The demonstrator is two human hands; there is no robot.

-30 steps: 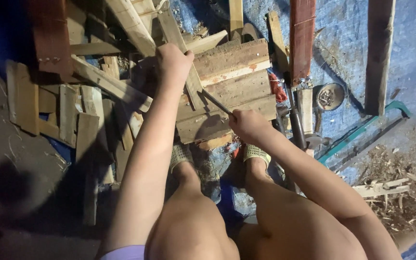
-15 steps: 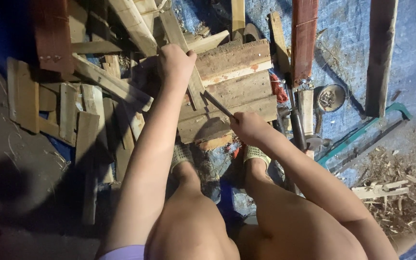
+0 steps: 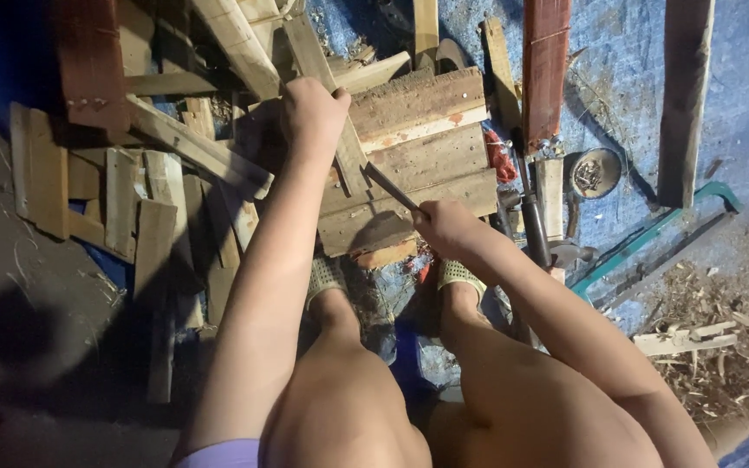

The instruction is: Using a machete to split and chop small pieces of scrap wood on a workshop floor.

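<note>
My left hand [image 3: 309, 111] grips the upper part of a narrow wooden slat [image 3: 350, 165] that lies across a panel of nailed boards [image 3: 422, 152]. My right hand [image 3: 446, 227] is closed around the handle of a thin metal tool [image 3: 389, 186], whose blade points up and left onto the panel just right of the slat. Both my knees and my feet in pale sandals [image 3: 459, 273] are below the panel. What the tool's tip touches is too small to tell.
Loose wood planks [image 3: 145, 208] are piled at the left on a blue tarp [image 3: 617, 78]. A reddish board [image 3: 544, 69], a dark plank [image 3: 682, 104], a round metal tin [image 3: 595, 172], a hammer [image 3: 534, 227] and wood shavings [image 3: 721, 347] lie to the right.
My right hand with the tool has shifted very slightly along the panel. My left hand keeps its grip on the slat.
</note>
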